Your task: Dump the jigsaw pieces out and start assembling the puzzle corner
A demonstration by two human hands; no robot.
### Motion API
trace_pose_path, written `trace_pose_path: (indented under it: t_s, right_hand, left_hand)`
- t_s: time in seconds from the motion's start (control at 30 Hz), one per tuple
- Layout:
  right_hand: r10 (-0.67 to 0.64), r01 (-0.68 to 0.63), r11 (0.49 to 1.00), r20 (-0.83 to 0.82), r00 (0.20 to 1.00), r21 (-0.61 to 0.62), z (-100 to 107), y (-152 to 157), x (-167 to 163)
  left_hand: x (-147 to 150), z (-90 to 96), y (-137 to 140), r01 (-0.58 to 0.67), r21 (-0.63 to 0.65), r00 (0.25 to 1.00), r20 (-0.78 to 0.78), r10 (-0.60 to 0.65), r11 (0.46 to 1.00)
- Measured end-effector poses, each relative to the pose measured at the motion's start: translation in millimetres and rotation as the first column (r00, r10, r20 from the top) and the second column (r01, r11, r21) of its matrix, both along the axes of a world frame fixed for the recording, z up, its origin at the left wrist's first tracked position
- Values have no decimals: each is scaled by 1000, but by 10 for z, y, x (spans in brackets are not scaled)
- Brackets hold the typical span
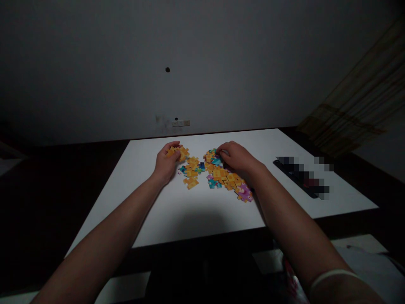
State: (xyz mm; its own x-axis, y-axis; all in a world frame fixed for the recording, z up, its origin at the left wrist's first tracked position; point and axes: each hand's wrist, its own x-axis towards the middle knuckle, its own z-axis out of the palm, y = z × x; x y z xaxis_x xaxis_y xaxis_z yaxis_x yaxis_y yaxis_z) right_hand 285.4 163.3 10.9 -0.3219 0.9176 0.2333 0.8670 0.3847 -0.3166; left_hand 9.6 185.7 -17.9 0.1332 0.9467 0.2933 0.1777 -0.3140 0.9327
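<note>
My left hand [167, 162] is closed around several orange jigsaw puzzle pieces [177, 154], its thumb pressed over them. To its right lies a small group of loose orange and blue pieces [191, 173] on the white table [158, 228]. A larger heap of orange, teal and purple pieces [229, 179] spreads beneath and beside my right hand [233, 155]. The fingers of that hand are bent together on a teal puzzle piece [217, 161] at the heap's far end; the fingertips are partly hidden.
A long dark flat object [292, 177], partly blurred out, lies on the table right of my right forearm. Behind the table stands a grey wall with sockets [181, 123]. A patterned curtain [344, 114] hangs at the right.
</note>
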Motion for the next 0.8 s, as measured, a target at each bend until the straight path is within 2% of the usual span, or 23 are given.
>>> trace_pose_path:
  t_s: [0.13, 0.23, 0.3, 0.37, 0.43, 0.5, 0.57, 0.67, 0.8]
  right_hand:
    - [-15, 15, 1000, -43, 999, 6, 84, -53, 37]
    - [-18, 14, 999, -101, 995, -40, 208, -146, 113]
    - [-16, 4, 992, -100, 995, -124, 281, -260, 176]
    - [14, -29, 978, -75, 997, -205, 305, -443, 229]
    - [80, -89, 970, -50, 996, -228, 250, -695, 257]
    - [121, -123, 978, -23, 992, -166, 118, -974, 252]
    - [71, -70, 992, 10, 997, -106, -51, -1213, 219]
    - [-29, 30, 1000, 17, 999, -8, -241, -1393, 153]
    - [-21, 29, 994, -75, 997, 109, -266, -1331, 157]
  left_hand:
    - [-12, 13, -16, 45, -13, 987, -156, -46, 999]
    - [-63, 56, -38, 42, 117, 943, -334, 0, 992]
    - [-114, 85, -73, 103, 211, 897, -441, 1, 972]
    - [-152, 101, -133, 219, 228, 835, -546, -62, 949]
    - [-147, 98, -212, 334, 159, 730, -667, -148, 929]
    - [-85, 85, -290, 405, 107, 601, -780, -176, 908]
    - [34, 69, -349, 432, 98, 527, -834, -162, 897]
    - [298, 52, -398, 448, 122, 517, -844, -145, 886]
    - [709, 25, -405, 483, 194, 586, -797, -150, 854]
